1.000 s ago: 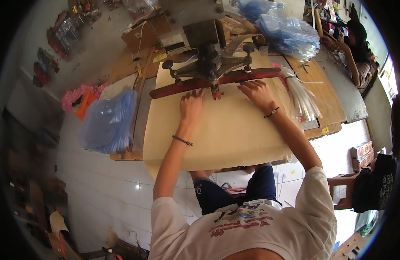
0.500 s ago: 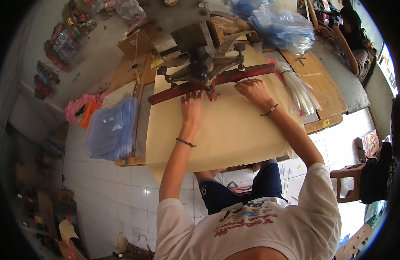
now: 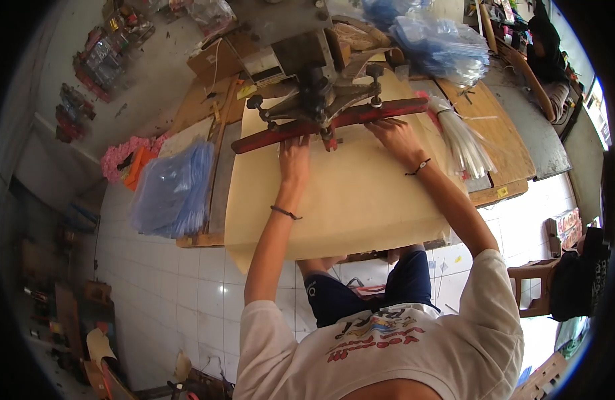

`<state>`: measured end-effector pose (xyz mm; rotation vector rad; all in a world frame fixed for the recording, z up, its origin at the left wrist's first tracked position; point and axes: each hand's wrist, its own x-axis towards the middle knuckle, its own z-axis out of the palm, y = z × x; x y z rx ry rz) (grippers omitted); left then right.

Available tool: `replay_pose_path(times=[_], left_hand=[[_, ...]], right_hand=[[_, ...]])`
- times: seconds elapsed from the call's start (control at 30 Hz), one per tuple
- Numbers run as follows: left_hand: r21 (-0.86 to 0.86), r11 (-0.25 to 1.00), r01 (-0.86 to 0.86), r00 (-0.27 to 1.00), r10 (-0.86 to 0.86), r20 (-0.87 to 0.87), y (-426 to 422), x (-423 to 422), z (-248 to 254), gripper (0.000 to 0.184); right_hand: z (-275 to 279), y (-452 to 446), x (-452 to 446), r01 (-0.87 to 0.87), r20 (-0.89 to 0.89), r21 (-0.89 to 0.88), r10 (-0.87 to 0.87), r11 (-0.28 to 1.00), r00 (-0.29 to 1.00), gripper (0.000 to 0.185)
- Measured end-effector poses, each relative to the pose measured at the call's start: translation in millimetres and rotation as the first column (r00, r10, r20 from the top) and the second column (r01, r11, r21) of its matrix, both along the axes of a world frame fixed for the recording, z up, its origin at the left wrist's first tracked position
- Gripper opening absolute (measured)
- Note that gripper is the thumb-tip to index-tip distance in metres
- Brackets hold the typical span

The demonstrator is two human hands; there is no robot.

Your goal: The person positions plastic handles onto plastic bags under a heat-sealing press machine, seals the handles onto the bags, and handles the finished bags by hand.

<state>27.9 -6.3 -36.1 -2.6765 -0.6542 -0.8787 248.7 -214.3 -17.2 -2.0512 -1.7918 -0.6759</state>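
Observation:
My left hand (image 3: 295, 160) reaches forward over a tan sheet (image 3: 361, 200), its fingers stretched out and their tips hidden beneath a long red bar (image 3: 271, 139). To the right, my right hand (image 3: 396, 140) rests near the same bar with fingers extended, the tips at its lower edge. The bar hangs from a dark metal press head (image 3: 315, 87) with adjusting knobs on both sides. A small red bracket (image 3: 330, 143) sticks out at its middle, between my hands. Whatever lies under the bar is hidden.
Stacked clear blue plastic sleeves (image 3: 174, 190) lie at left, with more plastic sheets (image 3: 444, 50) at back right. A bundle of pale strips (image 3: 464, 143) lies right of the tan sheet. Another person (image 3: 547, 60) sits at far right. A brown stool (image 3: 531, 287) stands at lower right.
My left hand has slid slightly forward, so its fingertips now go under the red bar. My right fingers have also moved a little closer beneath it. The view has shifted slightly.

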Motion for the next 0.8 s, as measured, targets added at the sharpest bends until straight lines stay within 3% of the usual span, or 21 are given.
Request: replay_pose_path(times=[0.13, 0.23, 0.47, 0.63, 0.8], left_hand=[[-0.044, 0.999, -0.028, 0.999, 0.027, -0.022, 2, 1, -6, 0.048], [-0.067, 0.997, -0.023, 0.999, 0.020, -0.034, 0, 1, -6, 0.051], [-0.015, 1.000, 0.024, 0.999, -0.025, -0.035, -1, -2, -1, 0.052], [-0.146, 0.983, 0.113, 0.993, -0.116, -0.014, 9, 3, 0, 0.048], [-0.256, 0.956, 0.140, 0.985, -0.161, -0.063, 23, 6, -2, 0.048]], right_hand=[[-1, 0, -1, -0.004, 0.049, 0.059, 0.001, 0.998, 0.999, 0.039], [-4, 2, -3, 0.038, 0.023, 0.023, -0.038, 0.999, 0.999, 0.046], [9, 0, -14, 0.055, -0.004, -0.122, -0.055, 0.991, 0.998, 0.043], [-5, 6, -5, 0.074, 0.040, -0.051, -0.072, 0.996, 0.997, 0.037], [-6, 11, -3, 0.114, 0.025, -0.106, -0.112, 0.988, 0.993, 0.034]])
